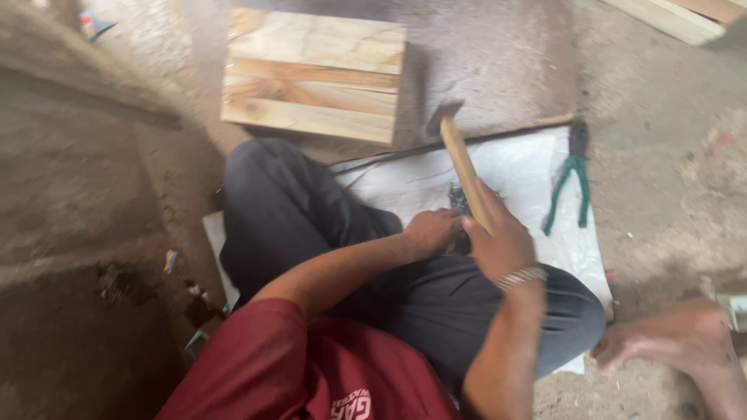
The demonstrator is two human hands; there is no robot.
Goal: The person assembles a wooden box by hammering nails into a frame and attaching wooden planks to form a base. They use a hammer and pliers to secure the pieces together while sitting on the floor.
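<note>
Right hand (502, 245) fingers closed round hammer (464, 167) handle, head pointing up-left toward wooden box (315, 74). Left hand (432, 231) curled beside it, contents unclear. Pliers (572, 183) well right.

Small red-and-blue wrapper (88, 22) — crumpled, blurred — lies top left on the floor.

Single head-worn camera, looking steeply down from above the seated person's chest and lap; close range, hands near frame centre; the view faces forward over the floor (654, 101), reaching the wooden box (313, 74) at the top edge.
</note>
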